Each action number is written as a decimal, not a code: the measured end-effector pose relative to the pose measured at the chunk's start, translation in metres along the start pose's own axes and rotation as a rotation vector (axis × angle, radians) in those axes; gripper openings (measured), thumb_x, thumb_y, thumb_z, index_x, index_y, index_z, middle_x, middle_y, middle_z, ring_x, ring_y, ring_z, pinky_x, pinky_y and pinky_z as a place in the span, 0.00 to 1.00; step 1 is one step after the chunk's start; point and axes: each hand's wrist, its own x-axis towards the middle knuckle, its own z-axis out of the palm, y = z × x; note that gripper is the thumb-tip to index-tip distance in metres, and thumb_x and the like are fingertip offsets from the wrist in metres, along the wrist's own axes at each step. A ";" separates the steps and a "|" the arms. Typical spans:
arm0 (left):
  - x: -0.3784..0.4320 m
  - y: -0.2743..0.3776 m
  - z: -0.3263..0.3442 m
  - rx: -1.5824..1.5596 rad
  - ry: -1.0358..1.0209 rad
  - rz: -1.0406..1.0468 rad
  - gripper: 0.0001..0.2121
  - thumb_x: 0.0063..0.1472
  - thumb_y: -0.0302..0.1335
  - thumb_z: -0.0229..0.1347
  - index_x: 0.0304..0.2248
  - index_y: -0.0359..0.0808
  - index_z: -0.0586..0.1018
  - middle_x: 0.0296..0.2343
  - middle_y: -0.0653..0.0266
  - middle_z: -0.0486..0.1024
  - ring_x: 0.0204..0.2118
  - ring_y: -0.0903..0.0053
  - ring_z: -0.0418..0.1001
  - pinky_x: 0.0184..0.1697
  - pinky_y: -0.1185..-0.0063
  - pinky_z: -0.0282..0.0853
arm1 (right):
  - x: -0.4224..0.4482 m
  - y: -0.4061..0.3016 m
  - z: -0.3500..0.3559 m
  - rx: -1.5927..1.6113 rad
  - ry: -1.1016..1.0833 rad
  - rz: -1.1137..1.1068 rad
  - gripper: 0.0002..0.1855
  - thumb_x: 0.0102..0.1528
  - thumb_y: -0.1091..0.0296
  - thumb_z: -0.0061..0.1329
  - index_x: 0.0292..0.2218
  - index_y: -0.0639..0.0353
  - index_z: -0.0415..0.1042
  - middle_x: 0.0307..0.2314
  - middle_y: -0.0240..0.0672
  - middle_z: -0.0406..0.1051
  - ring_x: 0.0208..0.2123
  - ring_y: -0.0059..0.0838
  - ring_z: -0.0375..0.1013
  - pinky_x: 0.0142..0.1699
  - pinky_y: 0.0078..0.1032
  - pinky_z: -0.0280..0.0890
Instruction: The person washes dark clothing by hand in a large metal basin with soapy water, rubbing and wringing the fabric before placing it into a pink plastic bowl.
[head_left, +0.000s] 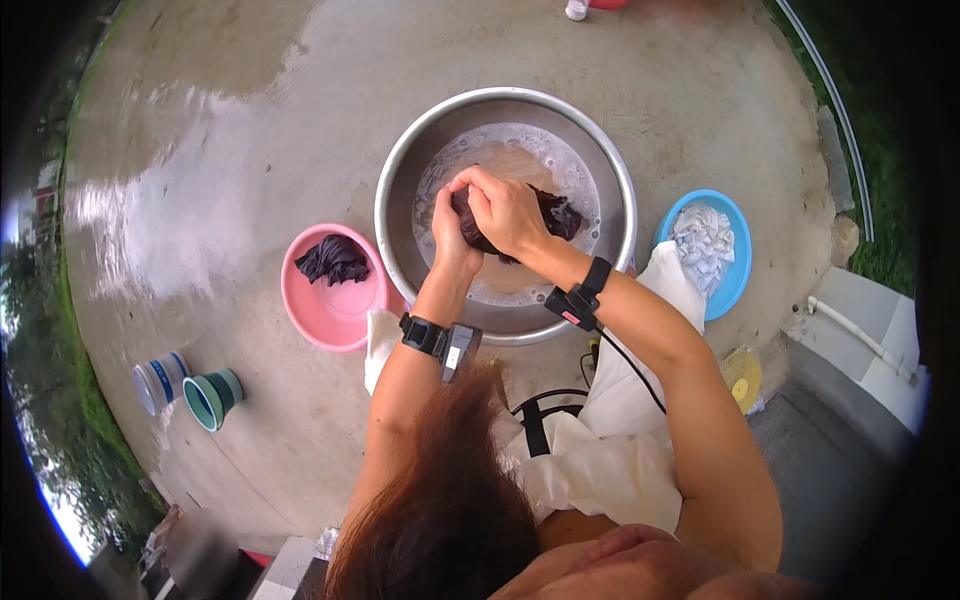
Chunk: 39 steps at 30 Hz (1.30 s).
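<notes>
A wide metal basin (618, 225) on the concrete holds murky, soapy water (517, 159) with bubbles along its edge. Above and partly in that water is a wet, dark cloth (561, 214), bunched up between my hands. My left hand (454, 236) grips its left end, fingers curled upward. Over the top of the same cloth, my right hand (504, 210) is closed, its fingertips close to the left hand. Part of the cloth hangs out to the right of my right hand. The fingers hide much of its gripped portion.
Left of the basin stands a pink basin (296, 300) with a dark cloth (334, 260) in it. To the right, a light-blue basin (741, 247) holds white cloth (703, 244). A green bucket (212, 397) and a white-and-blue bucket (159, 382) lie farther left. A yellow round object (741, 381) is beside the step.
</notes>
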 end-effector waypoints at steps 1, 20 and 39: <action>-0.003 0.005 -0.002 0.005 -0.005 0.033 0.18 0.67 0.44 0.42 0.35 0.38 0.76 0.31 0.64 0.76 0.34 0.74 0.75 0.38 0.75 0.72 | -0.008 -0.018 -0.001 0.029 -0.014 -0.054 0.07 0.56 0.74 0.41 0.35 0.55 0.71 0.23 0.42 0.74 0.26 0.46 0.75 0.29 0.39 0.67; -0.009 -0.011 0.011 -0.094 0.159 -0.084 0.17 0.61 0.41 0.42 0.32 0.36 0.76 0.27 0.65 0.73 0.28 0.77 0.72 0.32 0.76 0.67 | 0.012 0.029 -0.001 -0.010 -0.104 0.153 0.12 0.58 0.76 0.36 0.40 0.60 0.71 0.28 0.37 0.75 0.26 0.34 0.74 0.33 0.28 0.66; 0.005 0.003 0.002 -0.036 0.095 -0.064 0.15 0.64 0.41 0.45 0.33 0.39 0.75 0.28 0.66 0.76 0.28 0.77 0.75 0.33 0.75 0.72 | -0.010 0.000 0.014 -0.023 -0.089 -0.232 0.13 0.56 0.78 0.40 0.43 0.57 0.70 0.26 0.39 0.73 0.27 0.37 0.75 0.35 0.29 0.68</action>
